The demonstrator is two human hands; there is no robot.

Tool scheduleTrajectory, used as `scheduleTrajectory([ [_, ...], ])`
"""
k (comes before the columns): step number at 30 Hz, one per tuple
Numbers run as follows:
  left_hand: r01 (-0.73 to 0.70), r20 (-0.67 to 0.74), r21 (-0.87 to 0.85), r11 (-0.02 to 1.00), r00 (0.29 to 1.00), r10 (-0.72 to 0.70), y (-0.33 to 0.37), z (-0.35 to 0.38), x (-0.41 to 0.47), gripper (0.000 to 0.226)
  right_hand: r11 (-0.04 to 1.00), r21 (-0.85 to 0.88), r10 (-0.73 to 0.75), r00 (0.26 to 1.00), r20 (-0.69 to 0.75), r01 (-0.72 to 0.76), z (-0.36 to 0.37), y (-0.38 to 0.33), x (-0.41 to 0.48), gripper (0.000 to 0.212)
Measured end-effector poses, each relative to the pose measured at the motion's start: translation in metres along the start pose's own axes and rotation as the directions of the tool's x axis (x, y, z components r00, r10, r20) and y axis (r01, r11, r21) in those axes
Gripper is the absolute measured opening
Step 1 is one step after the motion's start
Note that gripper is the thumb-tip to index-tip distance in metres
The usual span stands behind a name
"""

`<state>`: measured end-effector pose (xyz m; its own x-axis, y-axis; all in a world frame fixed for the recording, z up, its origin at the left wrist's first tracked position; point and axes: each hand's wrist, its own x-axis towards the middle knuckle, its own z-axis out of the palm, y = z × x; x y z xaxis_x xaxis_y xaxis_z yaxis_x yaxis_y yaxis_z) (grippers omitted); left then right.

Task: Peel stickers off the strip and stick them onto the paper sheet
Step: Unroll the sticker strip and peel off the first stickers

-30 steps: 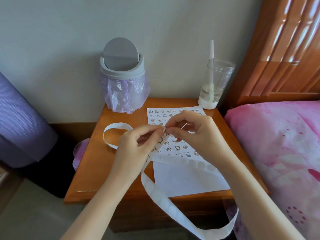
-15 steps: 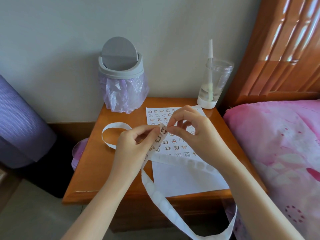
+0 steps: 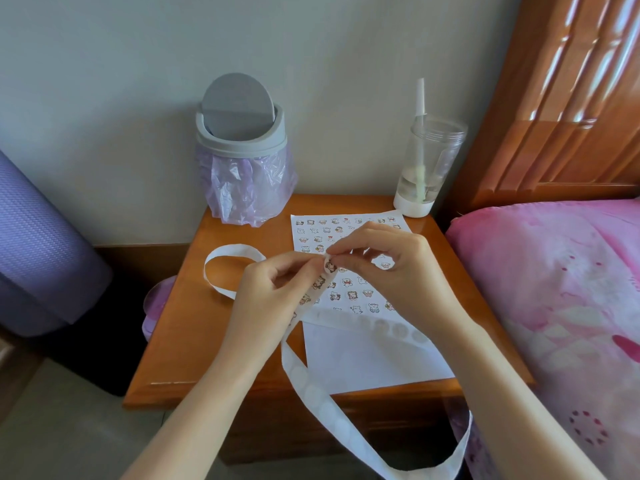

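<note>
A long white sticker strip [image 3: 313, 389] loops over the wooden nightstand [image 3: 187, 341] and hangs off its front edge. My left hand [image 3: 266, 296] grips the strip just below a cartoon sticker [image 3: 330, 266] at a bend in the strip. My right hand [image 3: 391, 271] pinches that sticker's top edge with thumb and forefinger. Under both hands lies the white paper sheet [image 3: 374, 355], with several rows of small stickers over its far half and the near half bare.
A grey swing-lid bin [image 3: 240, 150] with a purple bag stands at the nightstand's back left. A clear cup with a straw [image 3: 427, 168] stands at the back right. A pink-covered bed [image 3: 561, 289] borders the right side, a purple roll [image 3: 38, 244] the left.
My right hand's fingers have shifted onto the sticker's top edge and lifted slightly. The strip now bends more at my left fingertips.
</note>
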<state>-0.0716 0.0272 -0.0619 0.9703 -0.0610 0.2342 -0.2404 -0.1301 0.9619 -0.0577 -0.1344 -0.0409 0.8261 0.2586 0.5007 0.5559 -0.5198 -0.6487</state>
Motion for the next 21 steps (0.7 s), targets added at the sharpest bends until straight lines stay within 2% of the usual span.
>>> scheduleTrajectory([
  [7, 0.013, 0.015, -0.014, 1.0, 1.0, -0.012, 0.002, 0.0001, 0.0007, 0.016, 0.996, -0.046, -0.076, 0.997, -0.023, 0.074, 0.0007, 0.0029, -0.0011, 0.012],
  [16, 0.014, 0.033, 0.027, 1.0, 0.999, -0.015, 0.0005, 0.0007, -0.0007, 0.012, 0.997, 0.028, 0.068, 0.993, 0.098, -0.071, -0.0006, 0.0009, 0.0021, 0.005],
  [21, 0.056, -0.007, -0.043, 0.997, 0.998, -0.057, 0.0013, 0.0017, 0.0002, 0.007, 0.996, -0.057, 0.068, 0.993, 0.1, -0.062, 0.0029, -0.0014, 0.0029, 0.013],
])
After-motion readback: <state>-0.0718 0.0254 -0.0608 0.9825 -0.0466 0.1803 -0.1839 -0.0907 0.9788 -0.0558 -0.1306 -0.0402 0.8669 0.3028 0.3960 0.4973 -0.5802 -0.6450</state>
